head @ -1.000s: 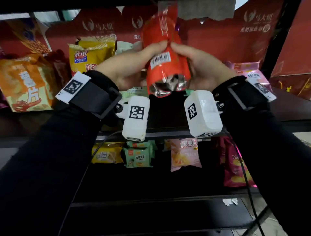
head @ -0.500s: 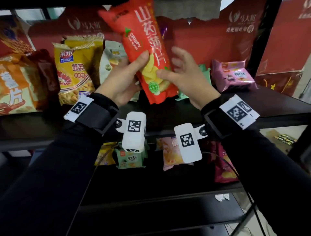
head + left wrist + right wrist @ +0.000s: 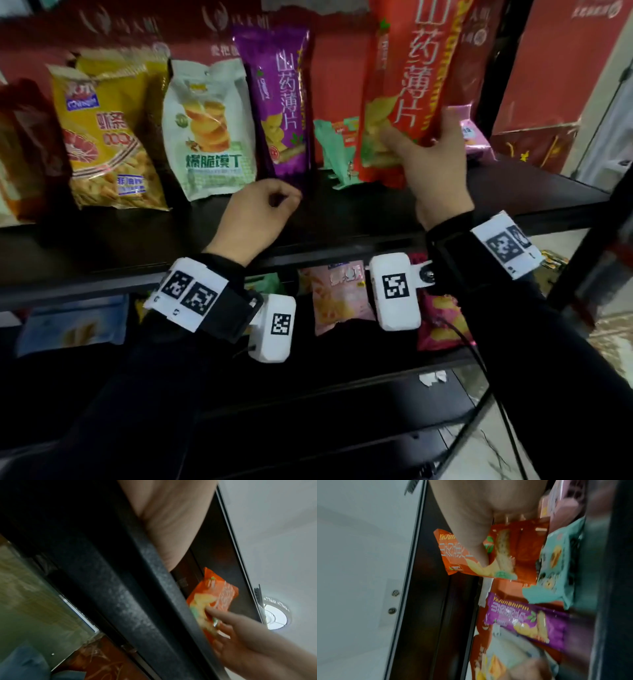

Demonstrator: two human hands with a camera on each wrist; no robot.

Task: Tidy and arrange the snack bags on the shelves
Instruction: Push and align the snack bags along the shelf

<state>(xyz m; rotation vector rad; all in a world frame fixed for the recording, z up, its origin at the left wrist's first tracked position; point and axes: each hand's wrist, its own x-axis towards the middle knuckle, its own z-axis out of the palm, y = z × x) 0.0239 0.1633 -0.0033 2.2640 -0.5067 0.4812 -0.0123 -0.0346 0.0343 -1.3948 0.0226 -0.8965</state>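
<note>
We see the right hand [image 3: 433, 161] grasping the red bag [image 3: 407, 85] at its lower part, with the thumb on the front face and the fingers curled around the right edge. The red bag stands upright on the upper shelf [image 3: 376, 212], with its bottom edge touching or nearly touching the shelf board. Just to the left of the red bag lies a green pack [image 3: 334, 144], and further left the purple bag [image 3: 279, 102] leans upright. Left of the purple bag stand a white bag [image 3: 209, 126] and then a yellow bag [image 3: 102, 137]. A pink pack [image 3: 474, 133] shows behind the right hand, to the right of the red bag. The left hand [image 3: 255, 216] hovers in front of the purple bag with its fingers curled in, and it holds nothing. Below the upper shelf some more bags stand on a lower shelf [image 3: 342, 370].
</note>
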